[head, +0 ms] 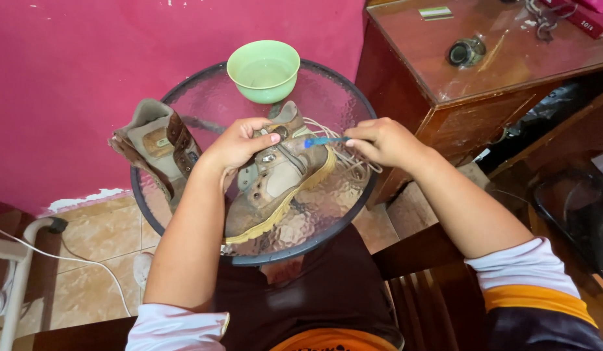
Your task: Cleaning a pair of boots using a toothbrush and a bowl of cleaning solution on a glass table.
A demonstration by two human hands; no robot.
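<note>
Worn brown leather is filling the middle of the round glass table (344, 201), where a boot (279, 179) is lying on its side. The left hand (240, 144) is clamping over its ankle, pinning it steady, while the right hand (383, 141) is pinching a blue toothbrush (324, 140) against the tongue. A second boot (157, 144) is standing at the left edge, a green bowl (263, 70) at the far edge.

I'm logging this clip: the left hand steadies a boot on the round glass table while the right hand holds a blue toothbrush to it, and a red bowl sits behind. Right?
Not quite: the bowl is light green, as the head view shows. The rest stands.
</note>
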